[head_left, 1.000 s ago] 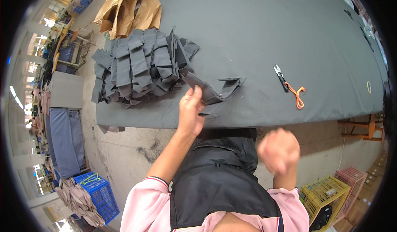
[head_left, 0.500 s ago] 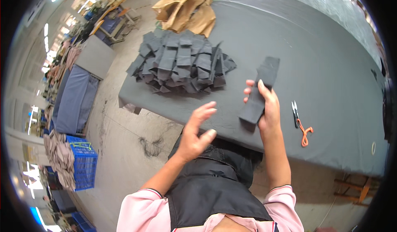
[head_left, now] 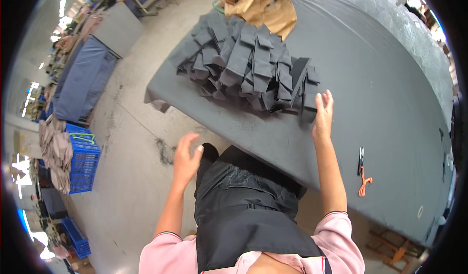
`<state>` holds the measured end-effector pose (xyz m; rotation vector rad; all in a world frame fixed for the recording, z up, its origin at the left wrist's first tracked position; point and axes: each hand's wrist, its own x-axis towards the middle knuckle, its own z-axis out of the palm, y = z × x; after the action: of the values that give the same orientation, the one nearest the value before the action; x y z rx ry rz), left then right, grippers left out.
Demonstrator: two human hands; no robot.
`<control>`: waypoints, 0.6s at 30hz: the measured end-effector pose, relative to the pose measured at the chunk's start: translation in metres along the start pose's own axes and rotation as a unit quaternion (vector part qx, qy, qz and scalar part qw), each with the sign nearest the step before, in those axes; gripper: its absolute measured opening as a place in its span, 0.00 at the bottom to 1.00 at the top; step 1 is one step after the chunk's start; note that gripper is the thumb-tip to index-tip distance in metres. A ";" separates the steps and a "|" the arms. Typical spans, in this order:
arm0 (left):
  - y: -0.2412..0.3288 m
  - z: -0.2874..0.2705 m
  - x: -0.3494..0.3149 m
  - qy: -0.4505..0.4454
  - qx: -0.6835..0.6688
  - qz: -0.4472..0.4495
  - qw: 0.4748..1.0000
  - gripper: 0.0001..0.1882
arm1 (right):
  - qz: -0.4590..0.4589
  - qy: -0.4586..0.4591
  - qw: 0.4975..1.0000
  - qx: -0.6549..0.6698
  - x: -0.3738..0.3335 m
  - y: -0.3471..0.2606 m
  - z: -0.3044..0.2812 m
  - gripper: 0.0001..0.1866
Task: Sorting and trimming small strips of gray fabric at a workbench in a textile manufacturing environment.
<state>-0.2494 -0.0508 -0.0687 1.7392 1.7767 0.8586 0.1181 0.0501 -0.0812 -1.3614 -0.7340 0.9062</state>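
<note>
A broad heap of dark grey folded fabric strips (head_left: 241, 61) lies on the covered table. At its right end rests a dark fabric strip (head_left: 309, 101), partly overlapping its neighbours. My right hand (head_left: 322, 115) is right beside that strip, fingers stretched upward and slightly apart, with nothing visible between them. Whether the fingertips still touch the fabric I cannot tell. My left hand (head_left: 186, 161) hovers off the table's near-left edge, open, thumb away from the fingers, holding nothing. Small thread snips (head_left: 360, 162) with an orange cord (head_left: 363, 183) lie on the table, right of my right forearm.
A crumpled brown paper bag (head_left: 265, 5) stands behind the heap. The grey-covered table (head_left: 370, 103) stretches to the right. To the left on the floor are a blue plastic crate (head_left: 84, 162) with draped cloth and a blue-covered cart (head_left: 85, 81). Loose thread (head_left: 165, 152) litters the floor.
My right hand has carried the fabric strip to the heap's right end and let go of it. My left hand has moved left and down. The view has shifted too.
</note>
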 end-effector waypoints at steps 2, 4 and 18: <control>-0.012 -0.005 0.038 0.070 0.074 0.059 0.993 0.17 | -0.059 0.129 0.989 -0.029 -0.007 0.036 -0.012 0.30; -0.028 -0.009 0.078 0.072 0.103 0.084 0.989 0.17 | -0.066 0.158 0.979 -0.109 -0.031 0.055 -0.014 0.28; -0.130 -0.046 0.065 -0.153 0.051 0.125 0.979 0.30 | -0.242 -0.384 0.799 -0.394 -0.173 0.063 0.241 0.39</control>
<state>-0.3745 0.0120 -0.1285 2.0674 1.4435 0.5636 -0.1820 0.0161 -0.1095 -1.3446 -2.1779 0.7285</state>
